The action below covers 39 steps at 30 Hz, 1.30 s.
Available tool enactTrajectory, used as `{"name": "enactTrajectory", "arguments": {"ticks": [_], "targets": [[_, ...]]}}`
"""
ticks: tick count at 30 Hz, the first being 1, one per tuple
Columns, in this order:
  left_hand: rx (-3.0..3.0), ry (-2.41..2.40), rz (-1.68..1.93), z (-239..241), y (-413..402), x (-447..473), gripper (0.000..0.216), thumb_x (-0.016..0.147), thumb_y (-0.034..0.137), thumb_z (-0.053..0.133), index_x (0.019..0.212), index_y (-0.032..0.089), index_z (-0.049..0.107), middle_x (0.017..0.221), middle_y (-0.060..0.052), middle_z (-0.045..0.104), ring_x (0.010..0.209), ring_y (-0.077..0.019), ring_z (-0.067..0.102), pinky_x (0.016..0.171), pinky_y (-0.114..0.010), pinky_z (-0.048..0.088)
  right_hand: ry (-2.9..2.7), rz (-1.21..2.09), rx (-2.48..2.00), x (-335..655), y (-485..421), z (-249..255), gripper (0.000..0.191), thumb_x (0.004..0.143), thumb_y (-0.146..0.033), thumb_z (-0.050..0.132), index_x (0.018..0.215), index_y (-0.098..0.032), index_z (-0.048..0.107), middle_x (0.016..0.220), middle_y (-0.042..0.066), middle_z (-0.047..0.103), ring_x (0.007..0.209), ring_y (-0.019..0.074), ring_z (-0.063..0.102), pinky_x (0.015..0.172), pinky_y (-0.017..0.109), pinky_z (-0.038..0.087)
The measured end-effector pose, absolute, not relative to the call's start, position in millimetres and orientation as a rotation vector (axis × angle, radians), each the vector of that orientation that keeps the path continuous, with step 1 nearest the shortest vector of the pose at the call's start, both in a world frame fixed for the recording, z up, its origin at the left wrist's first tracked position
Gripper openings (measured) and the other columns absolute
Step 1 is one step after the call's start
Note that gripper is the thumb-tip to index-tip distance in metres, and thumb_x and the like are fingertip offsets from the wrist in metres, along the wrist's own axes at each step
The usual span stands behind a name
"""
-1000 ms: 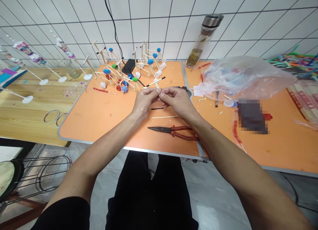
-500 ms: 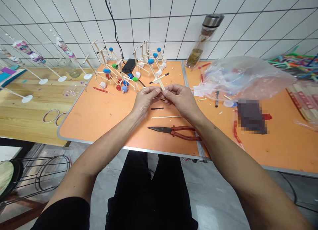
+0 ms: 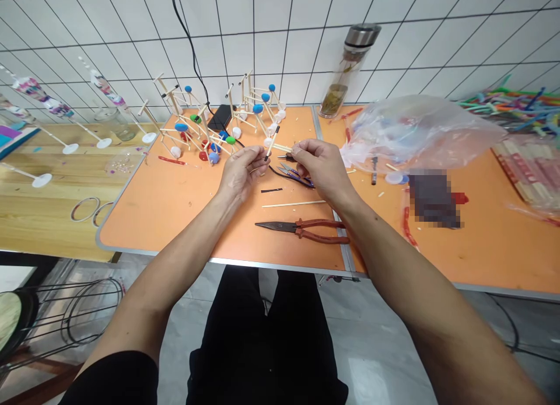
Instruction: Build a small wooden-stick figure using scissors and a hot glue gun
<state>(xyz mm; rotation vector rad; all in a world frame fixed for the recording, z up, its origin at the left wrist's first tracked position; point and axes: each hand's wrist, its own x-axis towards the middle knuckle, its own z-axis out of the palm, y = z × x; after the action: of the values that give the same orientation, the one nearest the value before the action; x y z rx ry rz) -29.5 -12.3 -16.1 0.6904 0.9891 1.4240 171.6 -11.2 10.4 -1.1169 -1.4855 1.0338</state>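
My right hand [image 3: 321, 164] pinches the ends of a pair of thin wooden sticks [image 3: 282, 147], held nearly level above the orange table. At their far end sits a short pale crossbar [image 3: 272, 143] with black tips, tilted upright. My left hand [image 3: 244, 170] is beside the crossbar's lower tip, thumb and fingers loosely curled and apart. Whether its fingertips touch that tip is unclear. Below the hands lie small blue-handled snips [image 3: 292, 173], a black strip [image 3: 272, 190], a loose wooden stick [image 3: 293, 204] and red-handled long-nose pliers [image 3: 301, 230].
Stick models with coloured wheels [image 3: 214, 125] stand behind my left hand, near a black phone [image 3: 220, 118]. A glass bottle [image 3: 345, 72] leans by the tiled wall. On the right are a plastic bag [image 3: 420, 131] and a pixelated dark object [image 3: 433, 198]. A black cable runs across the table.
The hands have drawn apart, my left hand releasing the sticks while my right keeps them. The crossbar has swung from roughly level to upright, and the snips have come into sight.
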Motion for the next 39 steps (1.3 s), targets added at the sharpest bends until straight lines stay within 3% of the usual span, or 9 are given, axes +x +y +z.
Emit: {"name": "enactTrajectory", "arguments": {"ticks": [10, 21, 29, 34, 36, 39], "targets": [[0.774, 1.002, 1.389, -10, -19, -25, 0.027, 0.087, 0.041, 0.095, 0.094, 0.019, 0.081, 0.103, -0.007, 0.088, 0.087, -0.0155, 0.082, 0.084, -0.025, 0.063, -1.517, 1.028, -1.092, 171, -12, 11, 0.024, 0.09, -0.034, 0.079, 0.074, -0.022, 0.067, 0.06, -0.004, 0.056, 0.057, 0.0124, 0.047, 0.058, 0.029, 0.035], [0.791, 0.959, 1.37, -12, -20, -24, 0.025, 0.087, 0.038, 0.096, 0.09, 0.018, 0.08, 0.096, -0.006, 0.087, 0.082, -0.0143, 0.08, 0.087, -0.027, 0.065, -1.535, 1.027, -1.106, 169, -15, 13, 0.024, 0.091, -0.033, 0.078, 0.074, -0.021, 0.067, 0.06, -0.004, 0.057, 0.057, 0.0115, 0.046, 0.057, 0.028, 0.034], [0.681, 1.004, 1.378, -10, -18, -22, 0.018, 0.099, 0.034, 0.083, 0.093, 0.018, 0.079, 0.096, -0.007, 0.087, 0.079, -0.0137, 0.08, 0.082, -0.025, 0.062, -1.496, 1.053, -1.062, 169, -13, 8, 0.027, 0.093, -0.037, 0.083, 0.075, -0.021, 0.069, 0.058, -0.003, 0.057, 0.056, 0.0116, 0.047, 0.056, 0.026, 0.034], [0.661, 1.003, 1.336, -16, -20, -17, 0.009, 0.101, 0.024, 0.08, 0.096, 0.017, 0.081, 0.093, -0.006, 0.087, 0.075, -0.0117, 0.077, 0.078, -0.023, 0.059, -1.203, 1.408, -0.94, 168, -10, 5, 0.027, 0.087, -0.035, 0.093, 0.081, -0.019, 0.073, 0.064, -0.004, 0.059, 0.056, 0.0084, 0.049, 0.053, 0.021, 0.038], [0.728, 0.952, 1.332, -20, -22, -15, 0.009, 0.097, 0.026, 0.086, 0.102, 0.019, 0.084, 0.1, -0.005, 0.088, 0.08, -0.0118, 0.078, 0.083, -0.025, 0.06, -1.064, 1.621, -0.878, 167, -10, 7, 0.028, 0.085, -0.031, 0.096, 0.083, -0.018, 0.072, 0.068, -0.004, 0.059, 0.057, 0.0066, 0.05, 0.052, 0.018, 0.04], [0.867, 0.807, 1.352, -26, -24, -12, 0.02, 0.091, 0.033, 0.093, 0.107, 0.022, 0.088, 0.111, -0.005, 0.088, 0.097, -0.0154, 0.081, 0.095, -0.029, 0.06, -0.9, 1.908, -0.825, 168, -12, 13, 0.02, 0.093, -0.024, 0.09, 0.092, -0.016, 0.072, 0.068, -0.005, 0.058, 0.057, 0.0053, 0.048, 0.05, 0.014, 0.041]]}}
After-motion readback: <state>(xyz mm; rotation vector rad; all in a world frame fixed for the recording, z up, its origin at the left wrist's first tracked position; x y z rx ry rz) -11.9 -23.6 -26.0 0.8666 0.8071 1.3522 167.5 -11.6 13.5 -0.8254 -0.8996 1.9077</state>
